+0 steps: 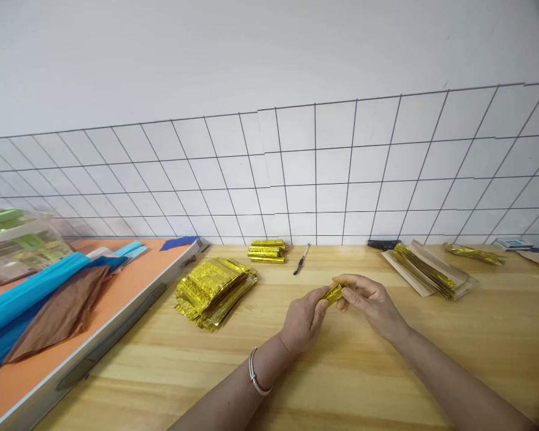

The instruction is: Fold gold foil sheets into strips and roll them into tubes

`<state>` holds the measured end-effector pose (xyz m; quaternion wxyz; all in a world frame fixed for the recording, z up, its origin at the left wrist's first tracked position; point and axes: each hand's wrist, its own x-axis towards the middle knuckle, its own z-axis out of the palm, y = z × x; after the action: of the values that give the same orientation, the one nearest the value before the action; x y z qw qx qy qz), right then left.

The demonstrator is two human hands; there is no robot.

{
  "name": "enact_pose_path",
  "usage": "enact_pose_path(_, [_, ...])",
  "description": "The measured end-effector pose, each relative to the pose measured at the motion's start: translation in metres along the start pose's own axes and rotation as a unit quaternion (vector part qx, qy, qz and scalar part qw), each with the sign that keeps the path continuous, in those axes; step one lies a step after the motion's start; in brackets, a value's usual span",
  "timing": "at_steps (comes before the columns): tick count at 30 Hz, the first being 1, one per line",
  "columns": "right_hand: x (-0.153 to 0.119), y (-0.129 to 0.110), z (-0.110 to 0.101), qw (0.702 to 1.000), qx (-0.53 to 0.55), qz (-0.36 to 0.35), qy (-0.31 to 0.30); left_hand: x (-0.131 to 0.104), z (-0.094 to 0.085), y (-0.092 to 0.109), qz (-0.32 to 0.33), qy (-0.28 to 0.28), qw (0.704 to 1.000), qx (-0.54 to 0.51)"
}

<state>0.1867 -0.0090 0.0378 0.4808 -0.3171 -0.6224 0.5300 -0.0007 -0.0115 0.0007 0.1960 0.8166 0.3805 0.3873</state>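
A small folded gold foil packet (333, 294) is held between my two hands above the wooden table (341, 371). My left hand (303, 317) has its fingers wrapped round the packet's left end. At the other end, my right hand (371, 302) pinches it between thumb and fingers. To the left lies a thick pile of flat gold foil sheets (213, 290). Several narrow gold foil rolls (268, 251) are stacked near the wall, with a pen (302, 260) to their right.
Gold foil strips on brown paper (424, 269) and another gold piece (475, 254) lie at right, near a black object (383, 244). On the left, an orange surface (117, 293) bears blue and brown material (58, 311) and a clear container (22, 245).
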Motion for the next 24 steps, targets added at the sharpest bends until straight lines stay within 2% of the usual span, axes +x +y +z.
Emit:
enact_pose_path(8, [0.0009, 0.0073, -0.0004, 1.000, -0.008, 0.002, 0.020, -0.0010, 0.0020, -0.0016, 0.012, -0.006, 0.999, 0.031])
enact_pose_path(24, [0.0008, 0.0011, 0.0080, 0.995, -0.048, 0.016, 0.090, 0.0015, 0.0019, 0.0022, 0.004, 0.001, 0.997, 0.077])
